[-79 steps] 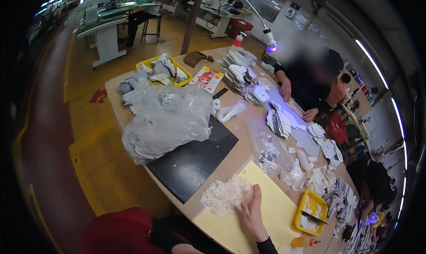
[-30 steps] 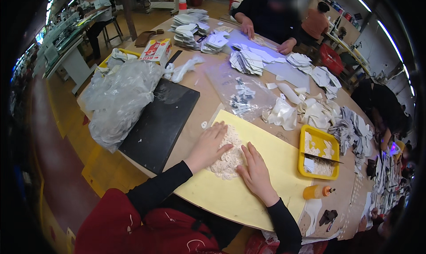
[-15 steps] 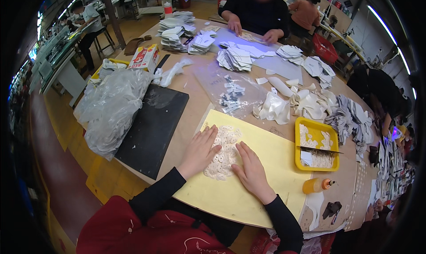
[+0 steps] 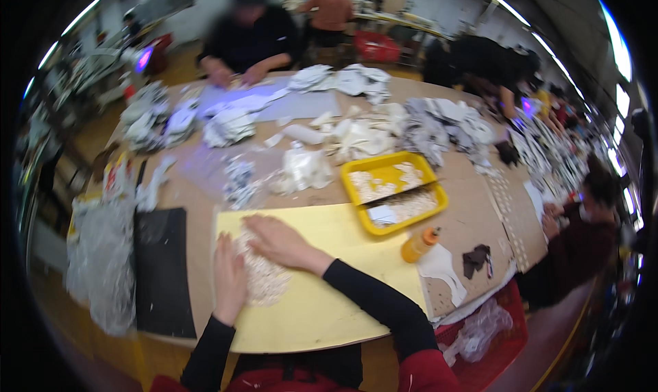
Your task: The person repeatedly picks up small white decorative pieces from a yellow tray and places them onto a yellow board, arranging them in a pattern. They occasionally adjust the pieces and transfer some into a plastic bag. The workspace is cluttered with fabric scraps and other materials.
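A patch of small cream cut-out pieces [image 4: 268,281] lies on the yellow sheet [image 4: 349,282] in front of me. My left hand [image 4: 230,275] rests along the patch's left edge, fingers stretched out and pointing away from me. Across the far end of the pieces lies my right hand [image 4: 282,242], its fingers extended to the left and partly covering them. Neither hand grips anything. Motion blur smears the outlines of single pieces.
Right of the sheet stand a divided yellow tray [image 4: 439,212] of similar pieces and an orange bottle [image 4: 419,245]. A black board [image 4: 162,272] and clear plastic bag [image 4: 103,255] lie left. Fabric stacks [image 4: 236,125] and a co-worker [image 4: 250,39] are beyond.
The view has swung to the right. My right hand has gone from the patch's right side to its far end; my left hand has shifted nearer to me along the left edge.
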Action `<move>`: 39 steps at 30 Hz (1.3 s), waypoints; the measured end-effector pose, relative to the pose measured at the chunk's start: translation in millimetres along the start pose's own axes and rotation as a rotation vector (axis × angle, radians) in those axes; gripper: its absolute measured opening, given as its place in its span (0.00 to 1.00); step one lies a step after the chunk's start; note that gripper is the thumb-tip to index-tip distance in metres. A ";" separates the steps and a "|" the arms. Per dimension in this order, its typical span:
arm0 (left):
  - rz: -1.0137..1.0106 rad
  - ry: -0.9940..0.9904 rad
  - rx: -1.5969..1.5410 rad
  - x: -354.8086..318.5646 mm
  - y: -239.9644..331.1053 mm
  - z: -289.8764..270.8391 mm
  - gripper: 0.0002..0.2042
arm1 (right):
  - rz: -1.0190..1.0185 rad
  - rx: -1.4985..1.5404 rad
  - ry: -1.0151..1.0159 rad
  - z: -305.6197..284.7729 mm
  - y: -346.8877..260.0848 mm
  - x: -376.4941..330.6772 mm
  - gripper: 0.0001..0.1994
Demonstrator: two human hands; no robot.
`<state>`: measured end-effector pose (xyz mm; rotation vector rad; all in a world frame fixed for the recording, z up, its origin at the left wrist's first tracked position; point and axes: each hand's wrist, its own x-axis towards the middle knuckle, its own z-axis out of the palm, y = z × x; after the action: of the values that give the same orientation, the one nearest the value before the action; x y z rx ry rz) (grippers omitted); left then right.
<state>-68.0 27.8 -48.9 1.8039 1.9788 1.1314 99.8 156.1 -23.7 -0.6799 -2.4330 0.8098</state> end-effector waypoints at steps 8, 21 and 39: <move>0.052 -0.216 0.083 44.5 -10.4 -7.6 0.24 | 0.023 0.240 -0.211 -21.5 -14.9 -0.8 0.25; -0.092 -0.213 -0.534 20.2 -32.6 26.9 0.26 | -0.133 0.128 -0.001 0.0 -2.8 -21.8 0.34; 0.309 -0.496 0.409 -27.4 -26.6 -52.8 0.62 | -0.129 -0.156 0.032 0.2 -39.7 -111.5 0.61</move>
<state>-115.5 -15.9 -39.8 2.3678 1.7498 0.2817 172.4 62.9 -29.8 -0.5798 -2.5002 0.5584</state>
